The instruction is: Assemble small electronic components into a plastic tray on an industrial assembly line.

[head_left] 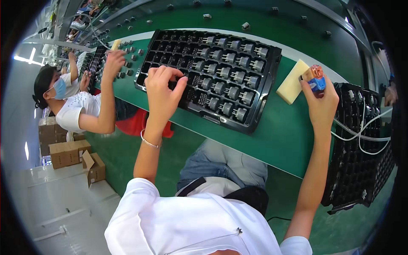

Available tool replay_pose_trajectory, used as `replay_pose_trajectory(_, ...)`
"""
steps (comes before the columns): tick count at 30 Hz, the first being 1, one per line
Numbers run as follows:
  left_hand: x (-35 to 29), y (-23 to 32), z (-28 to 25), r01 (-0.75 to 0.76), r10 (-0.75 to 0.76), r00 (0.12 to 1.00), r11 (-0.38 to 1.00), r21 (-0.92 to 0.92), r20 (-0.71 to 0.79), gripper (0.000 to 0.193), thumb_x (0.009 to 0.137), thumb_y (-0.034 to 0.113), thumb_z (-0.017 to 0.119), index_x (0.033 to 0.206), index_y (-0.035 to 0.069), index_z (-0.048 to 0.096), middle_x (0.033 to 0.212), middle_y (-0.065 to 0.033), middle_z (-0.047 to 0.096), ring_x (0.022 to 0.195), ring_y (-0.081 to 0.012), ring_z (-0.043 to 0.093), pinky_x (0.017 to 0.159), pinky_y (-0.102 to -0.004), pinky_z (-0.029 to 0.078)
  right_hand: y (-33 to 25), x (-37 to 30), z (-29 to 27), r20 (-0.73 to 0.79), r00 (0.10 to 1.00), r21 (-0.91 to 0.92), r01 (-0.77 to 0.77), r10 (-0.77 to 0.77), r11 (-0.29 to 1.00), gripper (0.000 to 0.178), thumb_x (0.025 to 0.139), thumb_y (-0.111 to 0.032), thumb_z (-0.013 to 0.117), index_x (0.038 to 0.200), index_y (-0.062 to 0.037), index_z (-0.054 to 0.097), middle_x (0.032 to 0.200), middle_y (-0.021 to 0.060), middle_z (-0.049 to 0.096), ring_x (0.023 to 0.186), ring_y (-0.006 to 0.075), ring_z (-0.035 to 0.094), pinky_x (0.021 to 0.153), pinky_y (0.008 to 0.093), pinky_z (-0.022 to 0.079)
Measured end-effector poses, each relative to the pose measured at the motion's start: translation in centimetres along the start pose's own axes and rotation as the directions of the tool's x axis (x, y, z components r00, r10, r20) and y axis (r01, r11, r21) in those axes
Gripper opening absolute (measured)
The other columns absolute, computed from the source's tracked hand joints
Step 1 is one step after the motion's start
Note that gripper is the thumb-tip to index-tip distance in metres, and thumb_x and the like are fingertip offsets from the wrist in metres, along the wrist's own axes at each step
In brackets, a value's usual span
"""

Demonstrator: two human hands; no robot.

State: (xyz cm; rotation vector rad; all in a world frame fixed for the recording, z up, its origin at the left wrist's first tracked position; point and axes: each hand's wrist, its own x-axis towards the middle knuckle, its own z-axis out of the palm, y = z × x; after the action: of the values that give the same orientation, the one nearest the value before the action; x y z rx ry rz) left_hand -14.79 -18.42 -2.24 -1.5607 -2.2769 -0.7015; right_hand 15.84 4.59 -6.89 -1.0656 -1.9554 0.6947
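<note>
My left hand is above the near left part of a black plastic tray, its thumb and forefinger curled together in a pinch. Whether anything small sits between those fingertips is hidden. Rows of grey round plug-like parts with metal prongs fill the tray's right side; compartments on the left show only dark bottoms. Over at the right, my right hand grips a small blue-and-orange object with a see-through reddish top, held upright in the fingers. A cream-coloured foam block lies on the bench just left of that hand.
The green bench top carries the tray. Black stacked trays and white cables are at the right. Loose grey parts dot a green surface beyond. A masked co-worker sits at left, near cardboard boxes.
</note>
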Motion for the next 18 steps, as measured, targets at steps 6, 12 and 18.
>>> replay_pose_trajectory(6, 0.2, 3.1, 0.9, -0.036, 0.038, 0.996, 0.999, -0.02, 0.081, 0.027, 0.076, 0.031, 0.081, 0.075, 0.01, 0.065, 0.076, -0.0008, 0.057, 0.082, -0.0238, 0.052, 0.077, -0.0397, 0.037, 1.0, -0.3, -1.4, 0.007, 1.0, -0.053, -0.018, 0.019, 0.998, 0.041, 0.083, -0.024, 0.082, 0.112, 0.0018, 0.069, 0.079, 0.0033, 0.065, 0.066, 0.0087, 0.055, 0.063, 0.0261, 0.046)
replay_pose_trajectory(12, 0.8, 4.6, 0.7, -0.029, 0.005, 0.977, 0.993, 0.11, 0.211, 0.04, 0.077, 0.043, 0.08, 0.069, 0.007, 0.066, 0.075, -0.0042, 0.062, 0.079, -0.0287, 0.055, 0.071, -0.043, 0.041, 1.1, -0.5, -0.7, -0.02, 0.997, -0.127, 0.068, -0.071, 0.99, 0.042, 0.08, -0.025, 0.082, 0.11, 0.0009, 0.069, 0.079, 0.0081, 0.067, 0.066, 0.0124, 0.06, 0.062, 0.0299, 0.05)
replay_pose_trajectory(18, 0.5, 3.9, 1.9, 0.069, -0.06, 0.983, 0.997, -0.04, 0.176, 0.029, 0.075, 0.028, 0.082, 0.069, 0.006, 0.065, 0.064, -0.0014, 0.052, 0.069, -0.0208, 0.049, 0.067, -0.0398, 0.037, 1.0, -0.6, -0.4, -0.076, 0.994, -0.063, 0.072, -0.077, 0.995, 0.043, 0.078, -0.025, 0.083, 0.111, -0.0017, 0.068, 0.08, 0.0096, 0.066, 0.064, 0.017, 0.062, 0.062, 0.0314, 0.051)
